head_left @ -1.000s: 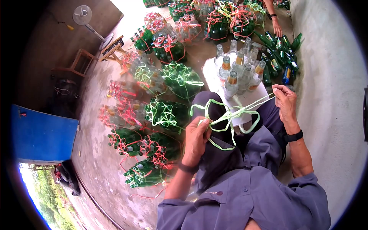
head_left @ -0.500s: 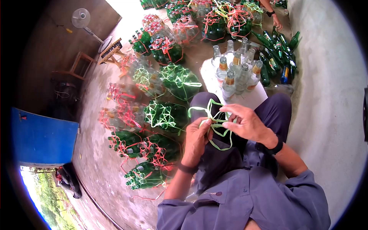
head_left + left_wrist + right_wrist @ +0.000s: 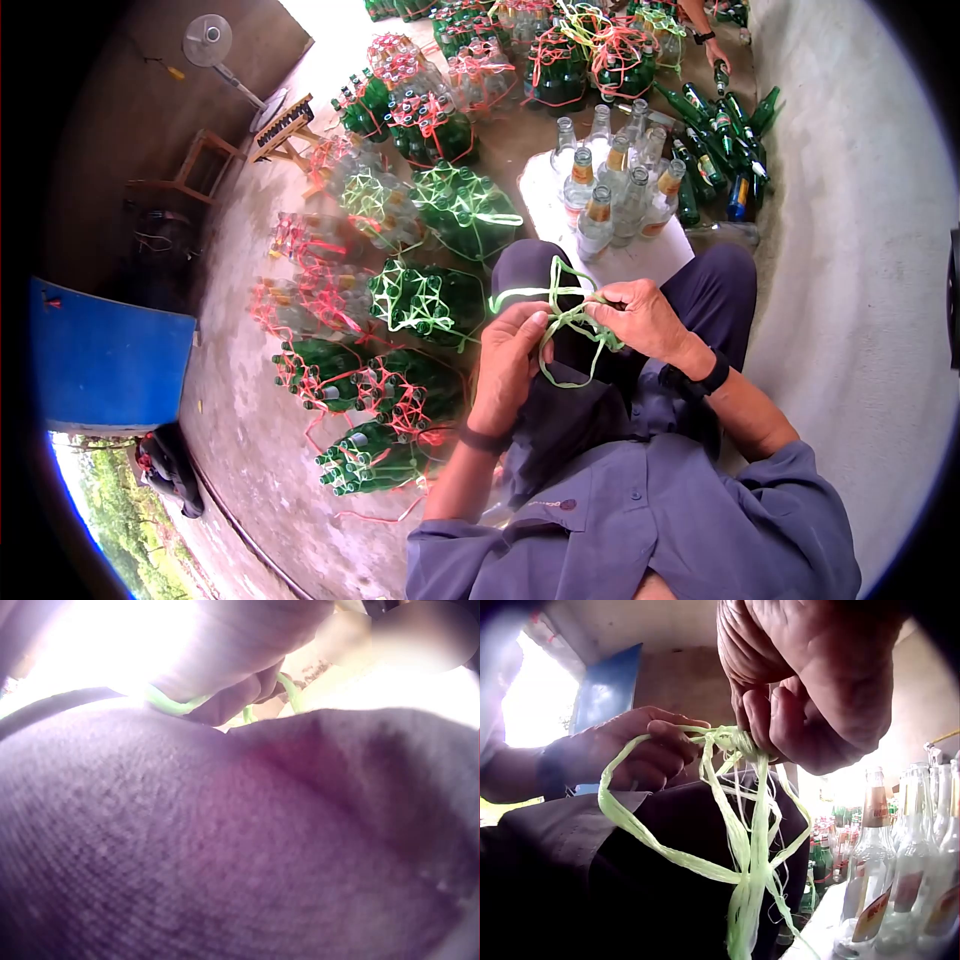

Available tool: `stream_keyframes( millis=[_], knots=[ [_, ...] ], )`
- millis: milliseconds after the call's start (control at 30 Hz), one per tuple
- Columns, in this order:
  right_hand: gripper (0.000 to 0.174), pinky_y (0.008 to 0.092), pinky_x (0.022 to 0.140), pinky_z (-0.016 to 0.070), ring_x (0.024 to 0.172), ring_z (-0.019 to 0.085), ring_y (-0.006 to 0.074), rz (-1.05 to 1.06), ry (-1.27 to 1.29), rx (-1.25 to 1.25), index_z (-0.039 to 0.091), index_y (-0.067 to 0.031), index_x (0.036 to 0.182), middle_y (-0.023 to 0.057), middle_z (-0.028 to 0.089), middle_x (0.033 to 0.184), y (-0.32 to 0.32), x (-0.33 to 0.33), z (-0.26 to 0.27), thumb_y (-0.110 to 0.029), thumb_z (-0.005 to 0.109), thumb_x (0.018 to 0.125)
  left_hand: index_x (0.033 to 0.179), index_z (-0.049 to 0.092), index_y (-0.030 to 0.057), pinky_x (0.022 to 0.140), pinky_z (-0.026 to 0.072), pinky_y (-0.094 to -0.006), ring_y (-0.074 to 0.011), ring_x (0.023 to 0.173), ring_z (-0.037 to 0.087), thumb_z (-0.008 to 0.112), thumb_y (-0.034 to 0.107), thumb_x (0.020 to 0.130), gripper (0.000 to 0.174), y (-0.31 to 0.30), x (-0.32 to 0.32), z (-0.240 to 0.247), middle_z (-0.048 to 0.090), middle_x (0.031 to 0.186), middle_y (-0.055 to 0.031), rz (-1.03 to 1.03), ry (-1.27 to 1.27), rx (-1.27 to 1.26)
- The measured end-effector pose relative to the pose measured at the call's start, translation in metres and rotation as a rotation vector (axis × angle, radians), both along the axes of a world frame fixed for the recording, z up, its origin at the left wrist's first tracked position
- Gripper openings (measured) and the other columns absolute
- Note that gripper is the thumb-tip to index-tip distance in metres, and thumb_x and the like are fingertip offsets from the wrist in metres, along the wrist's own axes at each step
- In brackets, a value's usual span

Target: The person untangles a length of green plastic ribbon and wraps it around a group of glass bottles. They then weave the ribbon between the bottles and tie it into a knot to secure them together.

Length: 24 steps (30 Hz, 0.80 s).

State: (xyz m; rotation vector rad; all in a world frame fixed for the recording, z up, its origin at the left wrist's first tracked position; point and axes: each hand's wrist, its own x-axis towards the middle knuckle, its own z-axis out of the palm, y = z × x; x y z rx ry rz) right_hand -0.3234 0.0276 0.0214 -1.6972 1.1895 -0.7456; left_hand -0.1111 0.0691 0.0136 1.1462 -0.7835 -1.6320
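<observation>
A light green plastic string [image 3: 575,318], looped and knotted, lies between both hands above the wearer's lap. My left hand [image 3: 508,365] pinches one side of it between thumb and fingers. The right hand [image 3: 645,318] pinches the string close by, its fingertips right at the knot [image 3: 735,741] in the right wrist view. Several loops and frayed strands hang below that knot. In the left wrist view, dark trouser cloth [image 3: 210,825] fills most of the frame, hiding much of the string.
Clear glass bottles [image 3: 628,205] stand on a white surface [image 3: 660,250] beyond the knees. Tied bundles of green bottles [image 3: 440,300] cover the floor to the left. Loose green bottles [image 3: 715,140] lie by the wall [image 3: 850,300], where another person's hand [image 3: 713,50] holds a bottle.
My right hand has come back from far right, where it drew out a string end, to the knot beside the left hand. The other person's hand has lifted a green bottle.
</observation>
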Motion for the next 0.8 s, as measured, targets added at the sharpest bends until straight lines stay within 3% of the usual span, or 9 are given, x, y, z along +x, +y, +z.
stream_keyframes(
  millis=[233, 300, 333, 400, 500, 633, 700, 733, 800],
  knots=[
    [0.022, 0.0313, 0.061, 0.0482, 0.064, 0.057, 0.0108, -0.08, -0.098, -0.014, 0.069, 0.007, 0.092, 0.0143, 0.065, 0.068, 0.001, 0.003, -0.015, -0.015, 0.067, 0.092, 0.107, 0.066, 0.0032, 0.042, 0.0242, -0.0175, -0.0014, 0.046, 0.039, 0.06, 0.018, 0.099, 0.017, 0.0, -0.002, 0.002, 0.06, 0.065, 0.0, -0.026, -0.056, 0.01],
    [0.022, 0.0309, 0.062, 0.0494, 0.067, 0.061, 0.0141, -0.132, -0.116, -0.05, 0.068, 0.0061, 0.103, 0.0142, 0.068, 0.083, -0.001, 0.004, -0.021, -0.011, 0.069, 0.089, 0.106, 0.066, 0.0035, 0.042, 0.0242, -0.0174, -0.0013, 0.046, 0.039, 0.061, 0.018, 0.099, 0.017, 0.001, -0.002, 0.003, 0.06, 0.065, 0.0002, -0.025, -0.077, 0.013],
    [0.022, 0.0309, 0.062, 0.0494, 0.067, 0.061, 0.0141, -0.133, -0.117, -0.05, 0.068, 0.0061, 0.103, 0.0142, 0.068, 0.083, -0.001, 0.004, -0.019, -0.011, 0.069, 0.089, 0.106, 0.066, 0.0039, 0.042, 0.0243, -0.0173, -0.0011, 0.046, 0.039, 0.061, 0.018, 0.098, 0.017, 0.001, -0.003, 0.002, 0.06, 0.065, 0.0004, -0.02, -0.086, 0.019],
    [0.03, 0.031, 0.062, 0.0497, 0.068, 0.062, 0.0179, -0.297, -0.063, -0.215, 0.065, 0.003, 0.113, 0.0135, 0.067, 0.099, 0.002, 0.007, -0.012, -0.005, 0.071, 0.084, 0.105, 0.066, 0.0043, 0.042, 0.0244, -0.0172, -0.001, 0.046, 0.039, 0.062, 0.018, 0.098, 0.016, 0.001, -0.003, 0.002, 0.06, 0.065, 0.0006, -0.015, -0.095, 0.027],
    [0.04, 0.0309, 0.061, 0.0493, 0.067, 0.061, 0.019, -0.338, -0.027, -0.391, 0.061, -0.0004, 0.118, 0.013, 0.063, 0.108, 0.01, 0.006, 0.001, -0.001, 0.073, 0.081, 0.104, 0.066, 0.0052, 0.042, 0.0248, -0.0171, -0.0009, 0.047, 0.04, 0.062, 0.019, 0.097, 0.016, 0.001, -0.003, 0.003, 0.06, 0.065, 0.0011, -0.008, -0.086, 0.035],
    [0.027, 0.0308, 0.06, 0.0489, 0.064, 0.059, 0.0174, -0.385, -0.069, -0.418, 0.065, -0.0007, 0.106, 0.0117, 0.064, 0.097, 0.019, 0.001, 0.007, -0.003, 0.074, 0.081, 0.104, 0.067, 0.0058, 0.043, 0.0252, -0.0167, -0.0006, 0.048, 0.042, 0.063, 0.019, 0.097, 0.015, 0.001, -0.006, 0.003, 0.061, 0.066, 0.0017, 0.01, -0.083, 0.019],
    [0.016, 0.0316, 0.059, 0.0484, 0.061, 0.06, 0.0184, -0.179, -0.071, -0.374, 0.069, -0.0012, 0.093, 0.0097, 0.063, 0.084, 0.021, -0.001, 0.003, -0.003, 0.077, 0.079, 0.104, 0.067, 0.0059, 0.043, 0.0255, -0.0166, -0.0006, 0.048, 0.042, 0.063, 0.019, 0.097, 0.015, 0.001, -0.007, 0.004, 0.06, 0.066, 0.0018, 0.012, -0.076, 0.02],
    [0.01, 0.0335, 0.057, 0.0481, 0.06, 0.061, 0.0207, -0.173, -0.08, -0.312, 0.071, -0.0011, 0.085, 0.0097, 0.064, 0.075, 0.026, 0.005, 0.008, -0.007, 0.077, 0.081, 0.103, 0.067, 0.0059, 0.043, 0.0258, -0.0166, -0.0006, 0.049, 0.043, 0.063, 0.019, 0.097, 0.015, 0.001, -0.008, 0.004, 0.06, 0.065, 0.0019, 0.011, -0.067, 0.012],
    [0.011, 0.03, 0.056, 0.046, 0.06, 0.059, 0.0165, -0.122, -0.07, -0.314, 0.072, 0.0007, 0.089, 0.0091, 0.062, 0.073, 0.027, 0.01, 0.003, -0.008, 0.076, 0.084, 0.103, 0.067, 0.0059, 0.044, 0.0262, -0.0165, -0.0006, 0.049, 0.044, 0.063, 0.019, 0.097, 0.015, 0.0, -0.01, 0.005, 0.06, 0.065, 0.0021, 0.01, -0.059, 0.003]
  ],
)
